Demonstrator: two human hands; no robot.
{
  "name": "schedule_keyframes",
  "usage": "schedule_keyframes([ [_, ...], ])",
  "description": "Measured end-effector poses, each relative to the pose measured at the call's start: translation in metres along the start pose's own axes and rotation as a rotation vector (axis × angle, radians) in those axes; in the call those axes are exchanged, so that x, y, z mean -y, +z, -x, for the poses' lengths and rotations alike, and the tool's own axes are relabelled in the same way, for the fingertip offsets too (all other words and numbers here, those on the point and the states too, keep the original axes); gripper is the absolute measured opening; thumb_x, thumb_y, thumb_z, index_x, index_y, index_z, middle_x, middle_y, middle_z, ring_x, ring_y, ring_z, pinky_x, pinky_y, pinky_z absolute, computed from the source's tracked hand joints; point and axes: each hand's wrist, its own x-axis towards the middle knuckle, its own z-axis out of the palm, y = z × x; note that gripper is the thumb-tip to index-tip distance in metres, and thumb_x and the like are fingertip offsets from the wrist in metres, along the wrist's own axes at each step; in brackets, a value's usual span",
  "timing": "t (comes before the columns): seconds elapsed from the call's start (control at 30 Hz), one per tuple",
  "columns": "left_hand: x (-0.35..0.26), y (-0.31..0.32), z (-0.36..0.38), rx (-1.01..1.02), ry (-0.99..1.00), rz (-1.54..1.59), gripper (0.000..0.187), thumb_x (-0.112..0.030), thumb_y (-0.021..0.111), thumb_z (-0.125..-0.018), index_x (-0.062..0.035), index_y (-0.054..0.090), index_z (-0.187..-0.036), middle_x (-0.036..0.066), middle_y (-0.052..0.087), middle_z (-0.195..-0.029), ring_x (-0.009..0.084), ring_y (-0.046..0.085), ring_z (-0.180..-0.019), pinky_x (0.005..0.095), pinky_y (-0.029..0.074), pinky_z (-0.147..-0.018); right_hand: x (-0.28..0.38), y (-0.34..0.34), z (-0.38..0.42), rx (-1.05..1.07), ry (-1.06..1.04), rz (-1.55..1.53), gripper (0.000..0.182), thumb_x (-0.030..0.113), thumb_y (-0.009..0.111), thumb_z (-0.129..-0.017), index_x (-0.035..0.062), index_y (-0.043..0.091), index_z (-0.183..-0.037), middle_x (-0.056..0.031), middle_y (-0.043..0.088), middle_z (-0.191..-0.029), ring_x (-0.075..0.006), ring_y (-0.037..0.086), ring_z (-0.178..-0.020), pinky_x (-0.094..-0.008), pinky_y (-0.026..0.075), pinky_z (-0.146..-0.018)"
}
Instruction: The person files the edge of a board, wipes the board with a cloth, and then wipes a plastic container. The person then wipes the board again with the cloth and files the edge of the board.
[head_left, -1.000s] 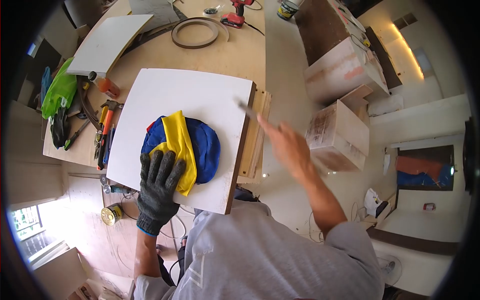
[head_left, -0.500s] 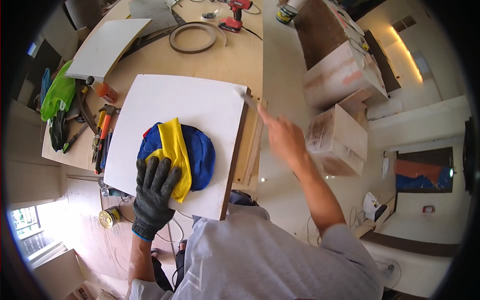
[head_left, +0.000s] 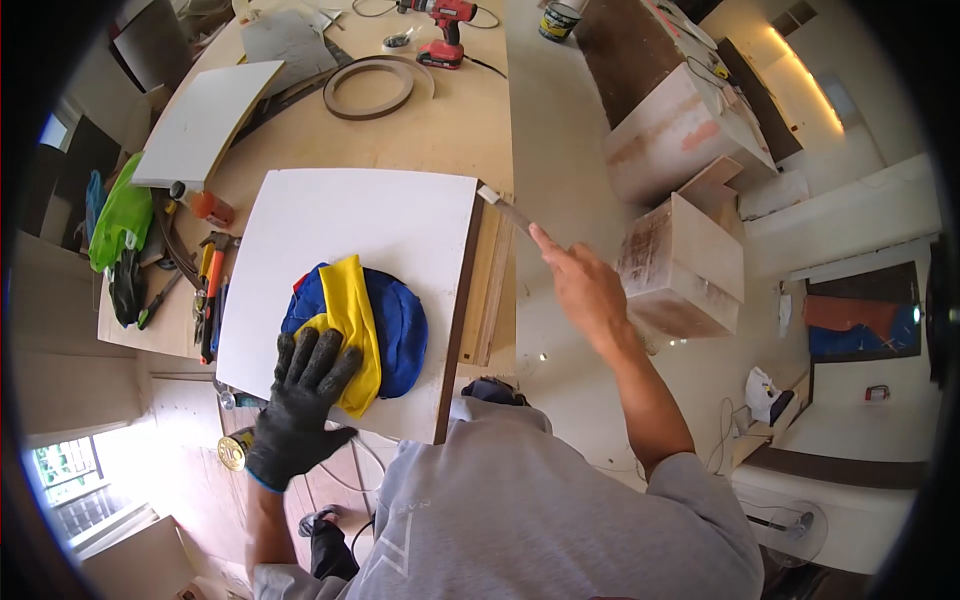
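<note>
A white panel point(head_left: 360, 215) with a dark brown edge strip point(head_left: 458, 300) lies on the workbench in front of me. On it rests a blue cloth bundle point(head_left: 402, 325) with a yellow band of fabric point(head_left: 345, 290) across it. My left hand point(head_left: 300, 410), in a dark glove, presses on the bundle with fingers outstretched and thumb apart. In my bare right hand point(head_left: 588, 285) is a narrow flat file point(head_left: 512, 212), its pale tip at the panel's far right corner. My fingers wrap the file's near end, and the index finger lies along it.
Pliers and a hammer point(head_left: 215, 265) lie left of the panel, near an orange bottle point(head_left: 212, 208). Beyond are a roll of edge banding point(head_left: 340, 88), a red cordless drill point(head_left: 440, 40) and another white panel point(head_left: 205, 120). Boxy cabinets point(head_left: 685, 265) stand on the floor at right.
The file's tip has shifted from over the panel's corner to its outer edge, and my right hand has moved slightly down and right. My left hand still rests on the cloth, its thumb now spread outward.
</note>
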Motion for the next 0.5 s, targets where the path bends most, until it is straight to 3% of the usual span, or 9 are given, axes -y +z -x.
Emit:
schedule_keyframes([
  [0.1,-0.003,-0.037,-0.033,0.190,-0.026,0.166,0.081,-0.029,0.092,-0.069,-0.0087,0.058,-0.140,0.024,0.048,-0.149,0.0473,0.035,-0.145,0.0540,0.024,-0.123,0.015,0.004,-0.003,0.037,-0.048,0.049,0.060,0.005,0.055,-0.093,0.0303,0.055,-0.147,-0.0143,0.059,-0.082,-0.0344,0.066,-0.069,-0.0448,0.056,-0.065],
  [0.13,0.007,-0.023,-0.047,0.028,0.048,0.054,0.066,-0.040,0.086,-0.076,-0.0073,0.065,-0.129,0.020,0.057,-0.134,0.0419,0.045,-0.135,0.0532,0.029,-0.118,0.019,0.005,-0.003,0.048,-0.067,0.067,0.062,0.004,0.055,-0.092,0.0299,0.054,-0.148,-0.0144,0.059,-0.082,-0.0342,0.065,-0.068,-0.0450,0.056,-0.064],
  [0.2,0.013,-0.009,-0.101,-0.207,0.015,0.069,0.034,-0.034,0.072,-0.089,-0.0066,0.070,-0.110,0.016,0.064,-0.115,0.0349,0.054,-0.119,0.0483,0.040,-0.105,0.020,0.010,-0.003,0.062,-0.057,0.059,0.063,0.003,0.055,-0.091,0.0284,0.053,-0.149,-0.0146,0.059,-0.083,-0.0340,0.065,-0.066,-0.0456,0.056,-0.063],
  [0.23,0.035,0.016,-0.134,-0.388,0.096,-0.034,0.028,-0.031,0.069,-0.091,-0.0063,0.068,-0.104,0.016,0.065,-0.110,0.0366,0.055,-0.114,0.0490,0.042,-0.100,0.021,0.012,-0.004,0.071,-0.055,0.058,0.064,0.002,0.054,-0.091,0.0276,0.053,-0.150,-0.0147,0.059,-0.083,-0.0340,0.065,-0.065,-0.0459,0.056,-0.063],
  [0.27,0.025,0.010,-0.164,-0.468,-0.045,0.008,0.027,-0.032,0.067,-0.093,-0.0058,0.067,-0.098,0.017,0.065,-0.106,0.0380,0.057,-0.110,0.0505,0.044,-0.095,0.022,0.012,-0.004,0.070,-0.060,0.047,0.064,0.002,0.055,-0.091,0.0271,0.052,-0.150,-0.0146,0.059,-0.083,-0.0340,0.064,-0.066,-0.0459,0.055,-0.062],
  [0.3,0.041,0.027,-0.198,-0.585,-0.066,-0.080,0.029,-0.034,0.065,-0.094,-0.0054,0.066,-0.096,0.018,0.065,-0.105,0.0388,0.059,-0.107,0.0523,0.044,-0.091,0.022,0.012,-0.001,0.073,-0.063,0.035,0.064,0.002,0.055,-0.091,0.0265,0.052,-0.150,-0.0145,0.058,-0.083,-0.0339,0.064,-0.066,-0.0459,0.055,-0.062],
  [0.33,0.049,0.035,-0.228,-0.578,-0.172,-0.106,0.034,-0.039,0.061,-0.095,-0.0057,0.066,-0.100,0.018,0.067,-0.111,0.0403,0.060,-0.111,0.0531,0.043,-0.095,0.022,0.012,0.002,0.078,-0.063,0.026,0.064,0.002,0.055,-0.090,0.0260,0.052,-0.150,-0.0144,0.058,-0.084,-0.0339,0.064,-0.066,-0.0459,0.055,-0.062],
  [0.4,0.054,0.041,-0.278,-0.772,-0.155,-0.150,0.040,-0.039,0.052,-0.099,-0.0057,0.066,-0.114,0.019,0.069,-0.118,0.0403,0.060,-0.118,0.0529,0.039,-0.105,0.025,0.009,0.003,0.081,-0.063,0.057,0.065,0.002,0.055,-0.090,0.0262,0.052,-0.150,-0.0141,0.058,-0.083,-0.0338,0.064,-0.065,-0.0457,0.055,-0.061],
  [0.5,0.070,0.058,-0.293,-0.460,-0.160,-0.246,0.034,-0.034,0.049,-0.099,-0.0098,0.072,-0.106,0.016,0.071,-0.112,0.0363,0.062,-0.114,0.0512,0.039,-0.106,0.024,0.012,0.006,0.083,-0.059,0.091,0.065,0.002,0.055,-0.090,0.0267,0.052,-0.150,-0.0134,0.057,-0.082,-0.0331,0.063,-0.065,-0.0452,0.055,-0.061],
])
